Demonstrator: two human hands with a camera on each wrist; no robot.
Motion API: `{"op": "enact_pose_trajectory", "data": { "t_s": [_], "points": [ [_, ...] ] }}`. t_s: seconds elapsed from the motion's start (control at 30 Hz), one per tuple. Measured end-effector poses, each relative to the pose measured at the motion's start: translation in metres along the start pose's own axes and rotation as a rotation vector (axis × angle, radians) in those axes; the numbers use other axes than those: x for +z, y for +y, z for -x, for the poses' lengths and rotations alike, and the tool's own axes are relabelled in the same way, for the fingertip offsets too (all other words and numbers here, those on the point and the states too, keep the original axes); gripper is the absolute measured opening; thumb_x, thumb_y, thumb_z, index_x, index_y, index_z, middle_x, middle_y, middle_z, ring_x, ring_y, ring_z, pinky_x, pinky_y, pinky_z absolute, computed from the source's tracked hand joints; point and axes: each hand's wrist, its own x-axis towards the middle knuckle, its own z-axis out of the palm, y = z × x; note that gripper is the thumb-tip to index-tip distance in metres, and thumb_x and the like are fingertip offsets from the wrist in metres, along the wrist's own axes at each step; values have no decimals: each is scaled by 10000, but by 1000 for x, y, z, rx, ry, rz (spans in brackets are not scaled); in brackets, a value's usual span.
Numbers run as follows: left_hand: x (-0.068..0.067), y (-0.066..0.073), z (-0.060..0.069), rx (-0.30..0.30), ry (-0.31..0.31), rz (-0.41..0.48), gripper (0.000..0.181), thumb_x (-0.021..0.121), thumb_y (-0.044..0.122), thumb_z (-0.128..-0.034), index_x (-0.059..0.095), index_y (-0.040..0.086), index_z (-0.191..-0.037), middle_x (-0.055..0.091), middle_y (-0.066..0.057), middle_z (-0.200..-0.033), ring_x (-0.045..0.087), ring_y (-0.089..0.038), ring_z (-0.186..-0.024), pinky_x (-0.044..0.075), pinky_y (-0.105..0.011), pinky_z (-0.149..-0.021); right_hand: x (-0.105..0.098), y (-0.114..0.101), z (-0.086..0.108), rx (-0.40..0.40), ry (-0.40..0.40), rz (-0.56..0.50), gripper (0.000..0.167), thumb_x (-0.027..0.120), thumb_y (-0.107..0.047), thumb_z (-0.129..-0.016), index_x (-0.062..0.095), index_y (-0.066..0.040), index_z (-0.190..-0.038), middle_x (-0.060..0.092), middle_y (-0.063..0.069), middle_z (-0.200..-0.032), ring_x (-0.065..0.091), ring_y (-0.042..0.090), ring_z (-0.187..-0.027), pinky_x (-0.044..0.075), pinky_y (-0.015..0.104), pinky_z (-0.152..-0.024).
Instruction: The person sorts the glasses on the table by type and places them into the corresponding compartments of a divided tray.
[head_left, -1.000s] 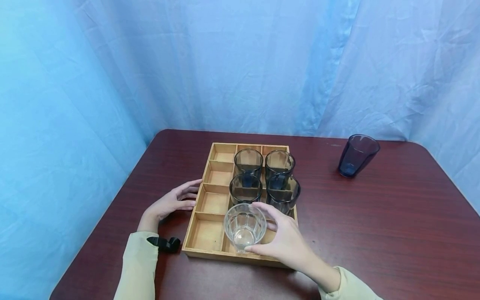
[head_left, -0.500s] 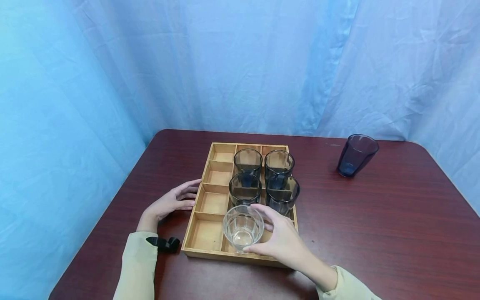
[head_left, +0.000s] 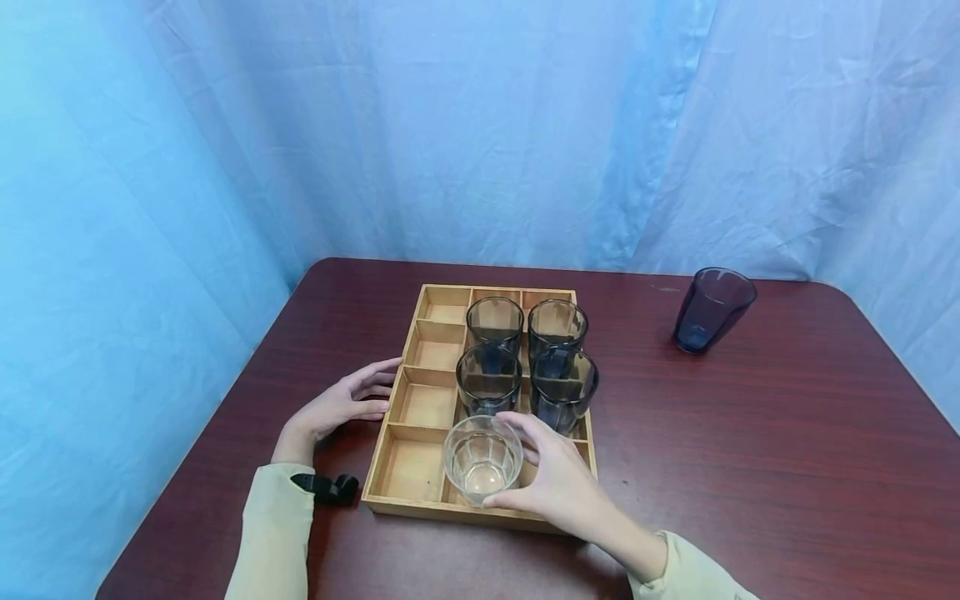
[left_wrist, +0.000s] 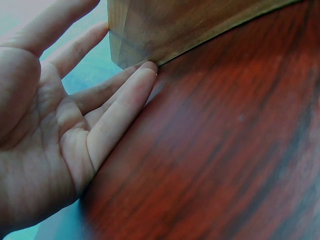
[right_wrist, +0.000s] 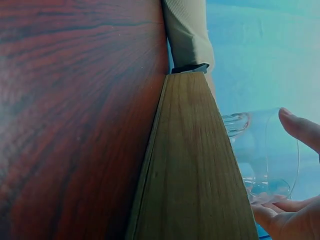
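Note:
My right hand (head_left: pixel 558 479) grips a clear drinking glass (head_left: pixel 482 462) from its right side, thumb near the front and fingers behind. The glass stands in or just over the front middle compartment of a wooden divided tray (head_left: pixel 438 506); whether its base touches is hard to tell. In the right wrist view the clear glass (right_wrist: pixel 267 150) shows beyond the tray's wooden wall (right_wrist: pixel 195 160). My left hand (head_left: pixel 341 406) rests on the table with fingertips against the tray's left side. The left wrist view has its fingers (left_wrist: pixel 122 112) extended, touching the tray wall (left_wrist: pixel 165 30).
Several dark tinted glasses stand in the tray, among them one (head_left: pixel 489 379) just behind the clear glass and one (head_left: pixel 564 392) to its right. Another dark glass (head_left: pixel 712 310) stands apart at the table's back right. A blue curtain (head_left: pixel 480 142) hangs behind the table (head_left: pixel 750 450).
The clear glass in my right hand has shifted slightly down and left, lower into the front middle compartment. My left hand has stayed at the tray's side.

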Motion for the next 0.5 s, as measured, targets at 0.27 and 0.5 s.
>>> {"op": "enact_pose_trajectory", "data": {
  "t_s": [0.27,0.5],
  "points": [
    [-1,-1,-1,-3,7,-10,715,643,147,-933,271,212,-1541,349,-206,-1517,438,-382,-1317,519,-274,-888,-1,1,0,-24,-44,6,874,916,-225,-623,475,-76,-1363,546,109,-1354,559,279,-1245,481,330,-986],
    [0,1,0,-11,11,-12,724,652,172,-930,269,220,-1542,343,-202,-1522,443,-385,-1313,525,-290,-887,-11,-3,-1,-76,-53,-10,840,901,-142,-640,477,-9,-1353,535,135,-1340,548,301,-1249,467,316,-1002]
  ]
}}
